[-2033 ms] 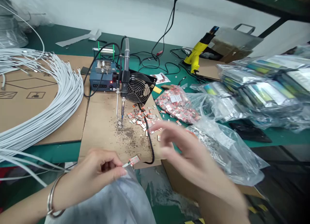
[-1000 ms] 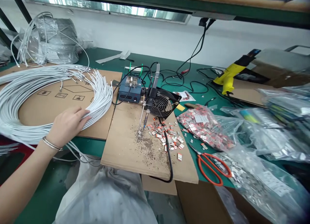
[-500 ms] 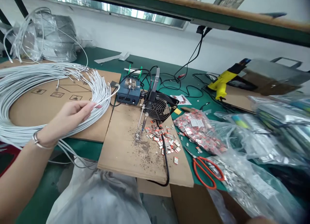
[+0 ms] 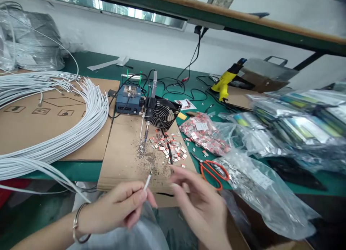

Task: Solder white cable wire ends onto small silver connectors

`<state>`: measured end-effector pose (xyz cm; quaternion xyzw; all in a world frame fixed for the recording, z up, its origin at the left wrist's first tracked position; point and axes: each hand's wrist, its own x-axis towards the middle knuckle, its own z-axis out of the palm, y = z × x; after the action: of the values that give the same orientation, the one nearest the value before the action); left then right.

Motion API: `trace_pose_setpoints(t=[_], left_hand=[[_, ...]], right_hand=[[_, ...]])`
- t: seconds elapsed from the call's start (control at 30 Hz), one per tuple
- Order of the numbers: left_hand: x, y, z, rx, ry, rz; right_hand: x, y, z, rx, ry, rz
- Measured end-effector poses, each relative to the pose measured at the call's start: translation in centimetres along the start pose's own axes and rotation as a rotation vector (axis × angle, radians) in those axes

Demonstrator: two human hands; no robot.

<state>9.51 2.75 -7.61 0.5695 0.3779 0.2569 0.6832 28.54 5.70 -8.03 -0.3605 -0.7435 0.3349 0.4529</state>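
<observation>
Cable end (image 4: 147,181) moved away from coil (image 4: 93,122) | left fingers (image 4: 140,197) pinch it, tip protruding | right fingers (image 4: 187,175) parted nearby

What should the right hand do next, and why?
Probably take one of the small connectors. The left hand pinches a white cable with its end pointing up, while the right hand has thumb and index apart, nothing clearly held, just nearside of the connectors scattered on the cardboard.

Bare hands (image 4: 121,202): two, six o'clock. Thin white held cable (image 4: 147,182): one, seven o'clock. Orange-handled metal scissors (image 4: 204,164): one pair, five o'clock. Yellow-black heat gun (image 4: 223,85): one, at two o'clock.
</observation>
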Motion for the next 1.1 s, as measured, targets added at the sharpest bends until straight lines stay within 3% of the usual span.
trace_pose_setpoints(t=[0.13, 0.27, 0.47, 0.57, 0.67, 0.7, 0.77, 0.83, 0.97, 1.1], left_hand=[[-1.4, -1.1, -0.1, 0.243, 0.038, -0.079], [-1.6, -1.8, -0.1, 0.361, 0.106, -0.154], [-0.5, -3.6, 0.4, 0.097, 0.292, -0.031], [-0.4, -3.9, 0.5, 0.175, 0.319, 0.035], [-1.1, -3.6, 0.3, 0.271, 0.321, 0.100], [-1.5, -3.5, 0.3, 0.266, 0.319, 0.107], [-2.1, -3.3, 0.1, 0.158, 0.305, 0.087], [-2.7, -3.2, 0.0, -0.015, 0.307, 0.063], [-2.9, -3.3, -0.1, -0.128, 0.335, 0.067], [-2.8, -3.6, -0.2, 0.108, 0.338, 0.124]], right_hand=[[0.2, 1.3, 2.2, 0.292, -0.308, 0.189], [0.7, 1.7, 3.5, 0.458, -0.337, 0.209], [0.0, 1.6, 3.4, 0.346, -0.321, 0.162], [-0.1, 1.6, 3.9, 0.363, -0.267, 0.107], [0.3, 1.5, 4.4, 0.654, -0.205, 0.136], [0.5, 1.5, 4.3, 0.790, -0.134, 0.155], [0.8, 1.4, 4.0, 0.961, 0.132, 0.138], [0.7, 1.3, 3.6, 0.834, 0.323, 0.029], [0.1, 0.7, 3.5, 0.370, -0.111, -0.031], [0.3, 0.0, 4.0, 0.347, -0.206, -0.003]])
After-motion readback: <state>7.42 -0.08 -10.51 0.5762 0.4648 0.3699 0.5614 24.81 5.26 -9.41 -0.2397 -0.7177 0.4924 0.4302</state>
